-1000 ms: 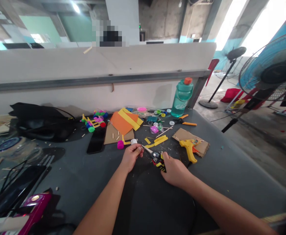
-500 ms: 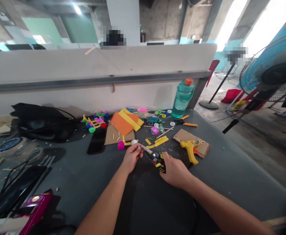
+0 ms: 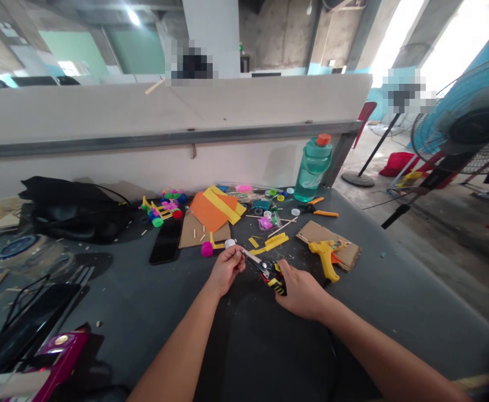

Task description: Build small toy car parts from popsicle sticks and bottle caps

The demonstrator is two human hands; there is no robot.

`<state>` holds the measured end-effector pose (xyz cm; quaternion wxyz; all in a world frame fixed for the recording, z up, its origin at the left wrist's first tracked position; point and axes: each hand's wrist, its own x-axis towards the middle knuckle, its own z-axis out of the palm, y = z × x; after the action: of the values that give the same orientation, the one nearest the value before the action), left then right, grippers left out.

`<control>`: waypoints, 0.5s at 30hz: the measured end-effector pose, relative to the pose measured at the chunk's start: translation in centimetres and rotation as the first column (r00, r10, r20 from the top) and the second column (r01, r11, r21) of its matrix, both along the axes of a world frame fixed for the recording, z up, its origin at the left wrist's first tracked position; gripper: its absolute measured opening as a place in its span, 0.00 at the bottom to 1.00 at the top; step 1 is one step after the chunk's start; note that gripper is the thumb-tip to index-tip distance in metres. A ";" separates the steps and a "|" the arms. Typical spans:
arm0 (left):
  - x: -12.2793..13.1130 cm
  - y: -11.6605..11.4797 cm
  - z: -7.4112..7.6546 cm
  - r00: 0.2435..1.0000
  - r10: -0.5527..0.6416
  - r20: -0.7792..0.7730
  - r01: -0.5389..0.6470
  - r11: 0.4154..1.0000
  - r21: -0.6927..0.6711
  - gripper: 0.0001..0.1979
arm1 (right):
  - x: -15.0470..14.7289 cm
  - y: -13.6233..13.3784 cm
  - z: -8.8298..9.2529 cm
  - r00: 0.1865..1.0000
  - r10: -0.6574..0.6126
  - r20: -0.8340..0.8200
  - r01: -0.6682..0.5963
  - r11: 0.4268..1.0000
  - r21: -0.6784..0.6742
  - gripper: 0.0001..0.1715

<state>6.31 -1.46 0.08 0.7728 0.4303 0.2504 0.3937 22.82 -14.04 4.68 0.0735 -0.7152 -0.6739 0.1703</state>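
Note:
My right hand [image 3: 301,290] is wrapped round the black-and-yellow handles of a pair of shears [image 3: 266,268], whose blades point left toward my other hand. At the blade tips, my left hand [image 3: 226,270] pinches something too small to make out, its fingers closed. Just behind the left fingers lie a white cap [image 3: 230,243] and a magenta cap [image 3: 207,249] joined to a yellow stick. Folded yellow strips [image 3: 276,241] rest beyond the shears. To the right, a yellow glue gun [image 3: 325,255] leans on a piece of cardboard [image 3: 351,258].
Orange paper [image 3: 211,209], a phone [image 3: 166,241] and a small colourful toy car [image 3: 159,212] lie further back. A teal bottle [image 3: 311,173] stands near the partition, beside orange-handled pliers [image 3: 326,214]. At left are a black bag [image 3: 75,212] and a clear jar [image 3: 46,258].
My right hand and the shears have shifted very slightly to the right. My left hand stays almost still at the blade tips.

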 end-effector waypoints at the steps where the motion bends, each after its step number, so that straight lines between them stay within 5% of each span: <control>1: 0.0 0.0 0.0 1.000 -0.001 0.005 0.001 1.000 0.001 0.11 | 0.1 0.0 0.0 1.000 0.004 -0.006 -0.004 1.000 -0.002 0.20; 15: 0.1 -0.2 0.3 0.994 0.074 -0.077 -0.069 0.996 0.060 0.14 | -0.9 -0.1 0.4 0.993 -0.045 0.111 0.049 0.998 -0.034 0.20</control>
<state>6.38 -1.67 0.40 0.7351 0.4581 0.2846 0.4108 21.97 -14.15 5.06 0.0272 -0.7402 -0.6568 0.1412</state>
